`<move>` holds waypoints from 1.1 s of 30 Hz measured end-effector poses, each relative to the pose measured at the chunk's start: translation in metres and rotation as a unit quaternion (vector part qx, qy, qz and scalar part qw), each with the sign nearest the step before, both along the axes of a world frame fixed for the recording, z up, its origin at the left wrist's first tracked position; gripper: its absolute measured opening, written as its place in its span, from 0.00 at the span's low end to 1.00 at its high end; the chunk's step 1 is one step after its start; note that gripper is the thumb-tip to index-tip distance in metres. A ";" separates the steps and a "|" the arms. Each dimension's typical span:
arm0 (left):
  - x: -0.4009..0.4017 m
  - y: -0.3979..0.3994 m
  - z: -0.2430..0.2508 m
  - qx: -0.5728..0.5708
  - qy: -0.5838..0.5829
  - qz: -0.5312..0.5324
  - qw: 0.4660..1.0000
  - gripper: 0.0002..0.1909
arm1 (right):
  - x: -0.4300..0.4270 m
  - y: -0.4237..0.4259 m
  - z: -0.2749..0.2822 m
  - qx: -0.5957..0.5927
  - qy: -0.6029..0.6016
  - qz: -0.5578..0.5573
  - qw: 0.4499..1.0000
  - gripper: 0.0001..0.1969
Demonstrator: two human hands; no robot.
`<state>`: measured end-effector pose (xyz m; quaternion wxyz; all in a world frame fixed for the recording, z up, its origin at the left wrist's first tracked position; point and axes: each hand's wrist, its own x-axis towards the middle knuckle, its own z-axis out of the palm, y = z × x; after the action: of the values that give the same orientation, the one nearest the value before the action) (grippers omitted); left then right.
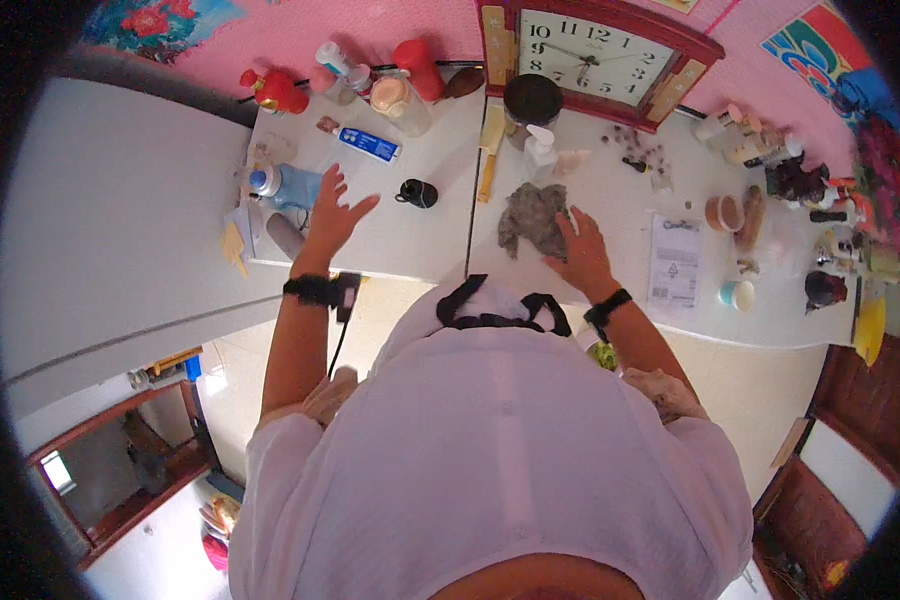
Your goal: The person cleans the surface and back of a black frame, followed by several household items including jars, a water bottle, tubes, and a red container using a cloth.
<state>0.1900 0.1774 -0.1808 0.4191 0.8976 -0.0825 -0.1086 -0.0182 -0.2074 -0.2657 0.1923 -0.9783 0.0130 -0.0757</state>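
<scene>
My left hand (334,223) hovers over the left part of the white table (435,247), fingers spread and nothing in it. It is nearest to a light-blue bottle with a blue-tipped cap (289,186), partly behind my fingers. A grey cylindrical object (285,235) lies just left of my wrist. Right of that hand is a small black object with a loop (418,193). A crumpled grey cloth (536,217) lies on the right part of the table. My right hand (586,253), fingers apart, is at the cloth's right edge; whether it touches the cloth cannot be told.
Behind the cloth stand a white pump bottle (541,154), a dark-lidded jar (532,105) and a wooden-handled scraper (487,165). A blue tube (367,144) lies at the left. A framed clock (592,64) stands behind. A printed packet (675,259) and a paper cup (736,295) are right.
</scene>
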 end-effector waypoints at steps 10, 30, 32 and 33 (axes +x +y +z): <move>0.129 -0.082 -0.048 0.091 -0.258 -0.047 0.961 0.62 | -0.036 0.011 0.003 0.332 0.031 -0.199 0.921 0.16; 0.031 -0.101 0.095 -0.156 -0.345 -0.170 0.910 0.41 | 0.016 0.100 0.222 0.645 -0.179 -0.068 0.740 0.16; 0.006 -0.109 0.119 -0.192 -0.341 -0.192 0.900 0.42 | 0.037 0.116 0.244 0.533 -0.223 0.019 0.816 0.17; -0.006 -0.110 0.127 -0.206 -0.341 -0.201 0.895 0.44 | 0.047 0.124 0.254 0.450 -0.246 0.067 0.856 0.18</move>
<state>0.1839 0.0673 -0.0541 0.5096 0.7375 -0.4199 0.1417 0.0289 -0.0830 -0.0122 0.6129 -0.7332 -0.0674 -0.2865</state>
